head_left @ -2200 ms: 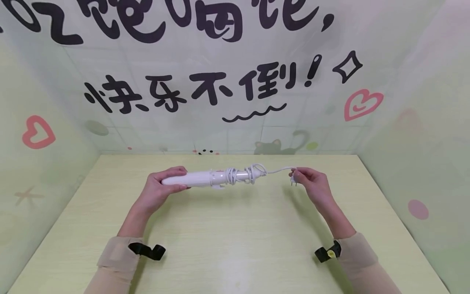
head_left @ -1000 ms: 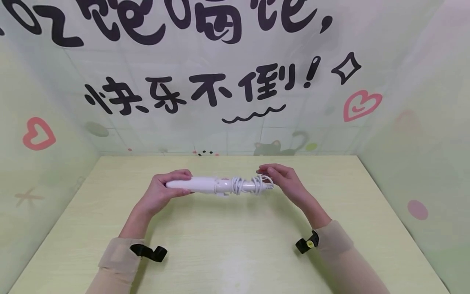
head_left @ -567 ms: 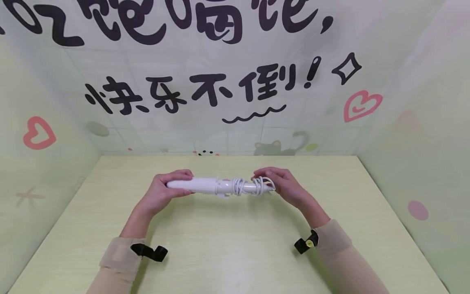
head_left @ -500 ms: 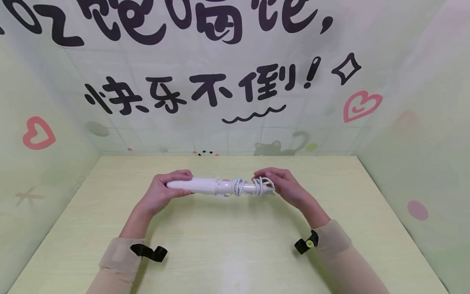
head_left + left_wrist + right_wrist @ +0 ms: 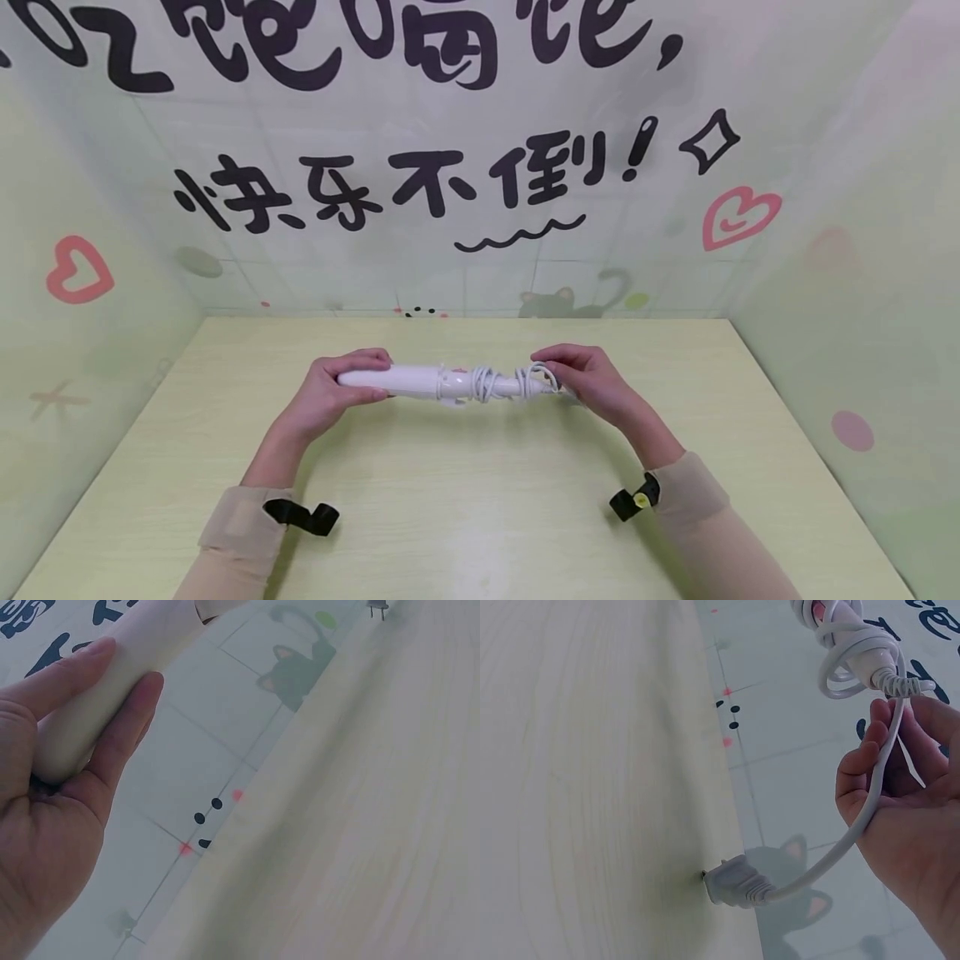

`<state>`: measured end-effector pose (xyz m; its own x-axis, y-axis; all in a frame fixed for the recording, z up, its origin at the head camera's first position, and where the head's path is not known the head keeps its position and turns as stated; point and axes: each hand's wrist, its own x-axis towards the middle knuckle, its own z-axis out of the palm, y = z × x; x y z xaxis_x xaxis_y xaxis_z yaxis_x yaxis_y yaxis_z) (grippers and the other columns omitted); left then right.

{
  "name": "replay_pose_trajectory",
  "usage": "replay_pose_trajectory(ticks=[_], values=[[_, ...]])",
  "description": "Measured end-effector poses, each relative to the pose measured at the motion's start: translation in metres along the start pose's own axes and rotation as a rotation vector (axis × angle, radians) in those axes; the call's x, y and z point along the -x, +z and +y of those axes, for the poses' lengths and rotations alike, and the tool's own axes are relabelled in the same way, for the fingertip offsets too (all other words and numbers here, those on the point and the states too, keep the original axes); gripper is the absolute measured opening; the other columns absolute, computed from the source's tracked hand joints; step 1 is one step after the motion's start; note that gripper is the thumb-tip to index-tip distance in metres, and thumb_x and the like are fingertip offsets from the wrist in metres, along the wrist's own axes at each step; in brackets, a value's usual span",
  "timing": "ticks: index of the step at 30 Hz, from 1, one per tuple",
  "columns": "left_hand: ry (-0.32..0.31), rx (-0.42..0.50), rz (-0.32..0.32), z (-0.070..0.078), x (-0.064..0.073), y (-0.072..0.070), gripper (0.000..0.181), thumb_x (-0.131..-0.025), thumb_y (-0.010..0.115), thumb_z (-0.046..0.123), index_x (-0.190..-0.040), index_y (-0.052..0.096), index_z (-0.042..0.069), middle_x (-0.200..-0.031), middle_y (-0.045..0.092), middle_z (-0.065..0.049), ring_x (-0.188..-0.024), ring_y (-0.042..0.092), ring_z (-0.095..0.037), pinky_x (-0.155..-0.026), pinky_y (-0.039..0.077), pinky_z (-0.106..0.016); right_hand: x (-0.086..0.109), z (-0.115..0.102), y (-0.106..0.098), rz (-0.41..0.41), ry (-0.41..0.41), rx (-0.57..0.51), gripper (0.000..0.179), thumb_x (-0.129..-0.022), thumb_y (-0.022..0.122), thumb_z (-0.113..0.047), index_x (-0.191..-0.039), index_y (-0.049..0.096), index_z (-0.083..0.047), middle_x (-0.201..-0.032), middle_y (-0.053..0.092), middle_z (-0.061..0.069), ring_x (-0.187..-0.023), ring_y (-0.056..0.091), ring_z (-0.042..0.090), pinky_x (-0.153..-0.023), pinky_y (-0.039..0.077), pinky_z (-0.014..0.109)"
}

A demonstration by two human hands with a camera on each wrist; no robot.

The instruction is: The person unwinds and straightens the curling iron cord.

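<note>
My left hand [image 5: 318, 400] grips the wide end of a white hair curling iron [image 5: 408, 380], thumb on one side and fingers on the other. The iron is held level above the table. Its white power cord [image 5: 486, 385] is wound in loops round the narrow handle. At the handle's end my right hand [image 5: 600, 385] pinches the cord with thumb and fingertips. In the right wrist view, the cord's free end runs past the curled fingers down to a hanging two-pin plug [image 5: 736, 883]. The left wrist view shows the smooth rounded tip [image 5: 64, 750] inside the left palm.
A pale wood-grain table [image 5: 450, 517] lies under both hands. Behind it stands a printed backdrop [image 5: 375, 267] with black lettering, and a side panel rises at left and right. Black camera mounts [image 5: 303, 515] are strapped to both wrists.
My right hand has moved left from the plug, which it held out on a stretched cord, to the handle's end. Its fingertips now pinch the cord there. The left hand keeps its grip.
</note>
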<state>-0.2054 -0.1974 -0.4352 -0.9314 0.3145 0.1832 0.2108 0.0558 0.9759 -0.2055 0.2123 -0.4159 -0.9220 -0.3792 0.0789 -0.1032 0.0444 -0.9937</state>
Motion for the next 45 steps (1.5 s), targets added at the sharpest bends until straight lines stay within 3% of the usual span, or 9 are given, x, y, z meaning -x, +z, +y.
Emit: replay_pose_trajectory(ticks=[8,11,15,20,25,33,45], values=[[0.022,-0.024,0.011,-0.001,0.001,0.001,0.034,-0.078,0.083,-0.008,-0.111,0.077,0.001,-0.129,0.067,-0.012,-0.126,0.055,-0.016,-0.09,0.056,-0.026,0.001,0.002,-0.001,0.084,-0.045,0.091,0.021,-0.099,0.063,0.001,-0.115,0.068,0.013,-0.081,0.061,0.002,-0.071,0.048,0.014,-0.058,0.038,0.024],[0.038,-0.047,0.019,-0.001,0.001,0.002,0.033,-0.078,0.084,-0.008,-0.109,0.078,0.0,-0.124,0.069,-0.002,-0.122,0.056,-0.016,-0.086,0.056,-0.024,0.001,0.001,-0.002,0.087,-0.055,0.092,0.019,-0.1,0.063,0.002,-0.113,0.068,0.013,-0.077,0.056,0.002,-0.069,0.045,0.019,-0.055,0.034,0.024],[0.061,-0.053,0.045,0.0,0.002,0.001,0.031,-0.077,0.084,-0.009,-0.106,0.079,0.001,-0.118,0.07,0.008,-0.113,0.061,-0.016,-0.082,0.058,-0.023,0.005,0.0,-0.005,0.076,-0.061,0.104,0.017,-0.101,0.061,0.002,-0.113,0.066,0.013,-0.081,0.06,0.003,-0.072,0.05,0.018,-0.058,0.04,0.026],[0.075,-0.023,0.097,0.0,0.005,-0.003,0.029,-0.076,0.082,-0.014,-0.1,0.08,0.003,-0.115,0.07,0.008,-0.104,0.063,-0.016,-0.081,0.058,-0.022,0.01,0.001,-0.015,0.06,-0.096,0.106,0.016,-0.101,0.059,0.003,-0.112,0.063,0.013,-0.087,0.066,-0.003,-0.075,0.056,0.017,-0.066,0.05,0.027],[0.076,-0.02,0.1,-0.001,0.006,-0.004,0.028,-0.076,0.081,-0.015,-0.098,0.08,0.004,-0.115,0.069,0.008,-0.105,0.062,-0.017,-0.083,0.057,-0.022,0.015,0.005,-0.025,0.06,-0.117,0.104,0.015,-0.102,0.057,0.001,-0.11,0.065,0.012,-0.086,0.064,-0.001,-0.074,0.054,0.017,-0.066,0.049,0.025],[0.068,-0.001,0.107,-0.002,0.007,-0.002,0.03,-0.077,0.081,-0.015,-0.1,0.081,0.005,-0.115,0.069,0.008,-0.107,0.061,-0.019,-0.084,0.057,-0.024,0.019,0.003,-0.03,0.084,-0.07,0.197,0.023,-0.101,0.065,-0.007,-0.109,0.068,0.014,-0.097,0.071,-0.003,-0.084,0.054,0.011,-0.074,0.05,0.027],[0.078,0.022,0.102,-0.003,0.009,-0.001,0.03,-0.085,0.078,-0.008,-0.112,0.078,0.003,-0.12,0.068,0.008,-0.115,0.057,-0.02,-0.088,0.055,-0.023,0.024,0.005,-0.038,0.123,-0.092,0.233,0.013,-0.098,0.067,-0.004,-0.098,0.07,0.01,-0.087,0.067,-0.006,-0.08,0.053,0.01,-0.07,0.047,0.023]])
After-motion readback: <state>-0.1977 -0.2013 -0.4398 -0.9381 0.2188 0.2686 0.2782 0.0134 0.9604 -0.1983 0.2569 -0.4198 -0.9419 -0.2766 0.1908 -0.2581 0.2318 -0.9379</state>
